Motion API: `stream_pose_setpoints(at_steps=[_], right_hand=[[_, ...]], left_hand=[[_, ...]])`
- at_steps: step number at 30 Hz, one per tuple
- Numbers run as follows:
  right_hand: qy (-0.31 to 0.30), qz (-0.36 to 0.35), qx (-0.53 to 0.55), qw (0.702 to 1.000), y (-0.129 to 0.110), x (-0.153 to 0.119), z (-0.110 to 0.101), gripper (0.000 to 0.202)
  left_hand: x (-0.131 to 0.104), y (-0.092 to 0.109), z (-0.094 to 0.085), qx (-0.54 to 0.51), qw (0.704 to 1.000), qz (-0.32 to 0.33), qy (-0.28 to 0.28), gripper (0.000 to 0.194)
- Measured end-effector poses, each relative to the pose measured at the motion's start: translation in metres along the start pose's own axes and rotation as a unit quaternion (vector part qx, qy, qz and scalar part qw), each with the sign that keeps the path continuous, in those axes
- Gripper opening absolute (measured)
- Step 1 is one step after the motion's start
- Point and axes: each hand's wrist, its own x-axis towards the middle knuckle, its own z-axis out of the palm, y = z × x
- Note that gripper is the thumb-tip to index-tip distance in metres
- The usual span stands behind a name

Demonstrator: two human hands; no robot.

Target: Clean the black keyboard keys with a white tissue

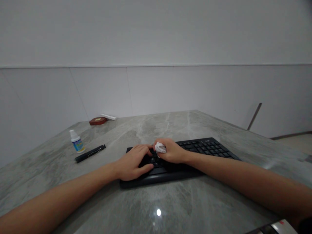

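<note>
Left of the hands stood a small bottle (77,141) and a black pen (90,153). The left hand (133,162) lay spread flat on the black keyboard (207,148); just beside it, the right hand (170,151) pinched a crumpled white wipe (160,148) against the keys.

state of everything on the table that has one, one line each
keyboard: flat on the table, left part under both hands
left hand: flat on the keys, empty
right hand: closed on white wad
white wad: crumpled, pressed to the keys
small bottle: upright, capped
black pen: lying flat, capped
brown case: closed
</note>
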Motion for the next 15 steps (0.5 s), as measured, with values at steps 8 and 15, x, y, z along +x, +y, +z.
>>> stream_pose_setpoints(at_steps=[8, 15], right_hand=[[-0.001, -0.002, -0.010, 1.000, -0.0003, -0.0013, -0.0002, 0.015], [-0.006, 0.004, -0.007, 1.000, 0.0011, -0.0002, 0.0005, 0.014]], left_hand=[[0.0007, 0.0016, -0.0014, 0.002, 1.000, 0.008, -0.001, 0.024], [0.0006, 0.0007, 0.0003, -0.006, 1.000, 0.017, 0.011, 0.019]])
